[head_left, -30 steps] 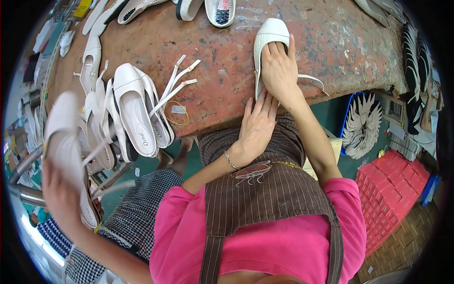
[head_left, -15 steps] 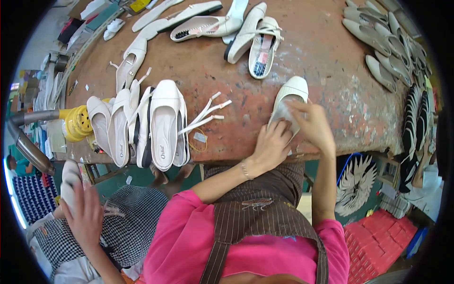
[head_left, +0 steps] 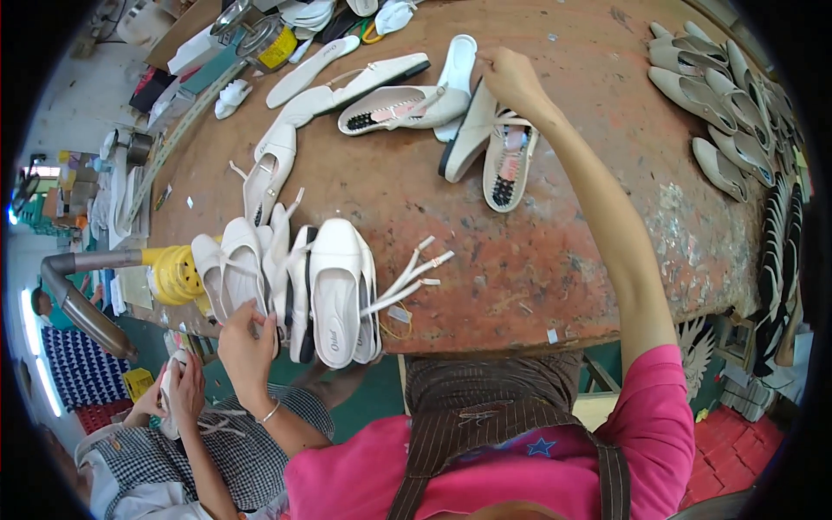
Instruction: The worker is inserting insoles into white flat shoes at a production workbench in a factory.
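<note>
My left hand [head_left: 244, 347] is at the table's near edge, its fingers bent round the heel end of a white slingback shoe [head_left: 243, 276] in a row of similar ones. Stretched far forward, my right hand [head_left: 518, 85] has its fingers curled over the toe of a cream shoe [head_left: 466, 139] with a dark sole edge. Its fingertips are partly hidden. Touching that shoe is another [head_left: 505, 169], whose patterned inside shows. Just left of my right fingers lies a pale insole [head_left: 459, 62]. A white shoe with a printed insole [head_left: 336, 290] ends the near row, beside loose straps [head_left: 403, 282].
Grey-beige shoes [head_left: 693, 95] are piled at the far right. More pale shoes [head_left: 381, 82] lie along the back. A yellow round fitting [head_left: 176, 276] on a grey pipe stands left. A co-worker's hands [head_left: 180, 390] hold a pale shoe at lower left.
The white shoe between my hands is gone from the table in front of me. My left hand has moved left to the shoe row; my right has reached far forward. The view has shifted.
</note>
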`<state>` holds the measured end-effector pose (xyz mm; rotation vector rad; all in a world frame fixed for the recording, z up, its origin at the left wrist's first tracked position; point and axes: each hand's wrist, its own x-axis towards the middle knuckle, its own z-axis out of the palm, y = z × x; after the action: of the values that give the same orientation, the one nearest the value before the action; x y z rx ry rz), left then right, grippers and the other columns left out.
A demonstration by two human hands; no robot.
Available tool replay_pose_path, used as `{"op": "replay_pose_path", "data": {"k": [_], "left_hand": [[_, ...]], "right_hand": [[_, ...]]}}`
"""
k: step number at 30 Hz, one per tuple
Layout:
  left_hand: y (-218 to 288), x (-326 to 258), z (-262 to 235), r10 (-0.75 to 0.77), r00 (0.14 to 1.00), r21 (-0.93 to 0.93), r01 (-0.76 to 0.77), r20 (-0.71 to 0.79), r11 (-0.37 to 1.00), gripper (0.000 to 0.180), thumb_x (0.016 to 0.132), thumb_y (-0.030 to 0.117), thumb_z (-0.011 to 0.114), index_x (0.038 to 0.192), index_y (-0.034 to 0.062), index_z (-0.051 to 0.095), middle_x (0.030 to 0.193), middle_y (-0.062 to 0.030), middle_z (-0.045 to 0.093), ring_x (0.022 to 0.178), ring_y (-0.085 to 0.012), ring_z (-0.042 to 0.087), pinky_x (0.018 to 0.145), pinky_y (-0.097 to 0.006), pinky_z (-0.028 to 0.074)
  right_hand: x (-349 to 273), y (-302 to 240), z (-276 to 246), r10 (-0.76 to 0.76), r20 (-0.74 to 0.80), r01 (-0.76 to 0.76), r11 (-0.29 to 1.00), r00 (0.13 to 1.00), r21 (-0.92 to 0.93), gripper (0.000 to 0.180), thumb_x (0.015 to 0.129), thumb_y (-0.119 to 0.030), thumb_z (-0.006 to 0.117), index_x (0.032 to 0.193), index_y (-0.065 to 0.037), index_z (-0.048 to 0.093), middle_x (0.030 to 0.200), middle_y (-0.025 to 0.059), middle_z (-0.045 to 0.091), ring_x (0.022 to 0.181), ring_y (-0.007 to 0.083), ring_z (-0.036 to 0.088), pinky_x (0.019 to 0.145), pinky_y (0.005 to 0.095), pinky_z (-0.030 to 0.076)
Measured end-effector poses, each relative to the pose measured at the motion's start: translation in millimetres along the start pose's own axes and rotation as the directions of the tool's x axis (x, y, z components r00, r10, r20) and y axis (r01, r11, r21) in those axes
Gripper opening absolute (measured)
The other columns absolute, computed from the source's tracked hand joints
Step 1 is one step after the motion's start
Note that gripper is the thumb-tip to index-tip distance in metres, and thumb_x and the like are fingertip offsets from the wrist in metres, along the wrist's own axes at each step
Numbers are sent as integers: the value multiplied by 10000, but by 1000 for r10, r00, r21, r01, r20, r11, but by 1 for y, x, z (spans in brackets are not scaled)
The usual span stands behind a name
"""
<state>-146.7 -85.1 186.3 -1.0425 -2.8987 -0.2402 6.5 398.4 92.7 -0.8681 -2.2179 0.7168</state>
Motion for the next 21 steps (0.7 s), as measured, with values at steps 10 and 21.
{"op": "replay_pose_path", "data": {"k": [10,21], "left_hand": [[133,219,63,662,746,-202,-638,78,743,374,864,166,659,1193,-9,622,1251,-192,626,1190,-346,571,1037,-392,425],[193,306,151,337,927,-423,-243,164,873,239,741,165,719,971,98,720,882,-108,716,912,-284,679,871,-390,507]], "right_hand": [[39,9,69,294,334,21,721,896,-692,738,849,-186,563,1388,236,287,1022,179,725,917,233,714,897,454,393],[54,-1,71,448,334,-105,711,829,-695,342,795,-215,623,1103,-96,712,1092,116,724,1035,265,691,970,404,410]]}}
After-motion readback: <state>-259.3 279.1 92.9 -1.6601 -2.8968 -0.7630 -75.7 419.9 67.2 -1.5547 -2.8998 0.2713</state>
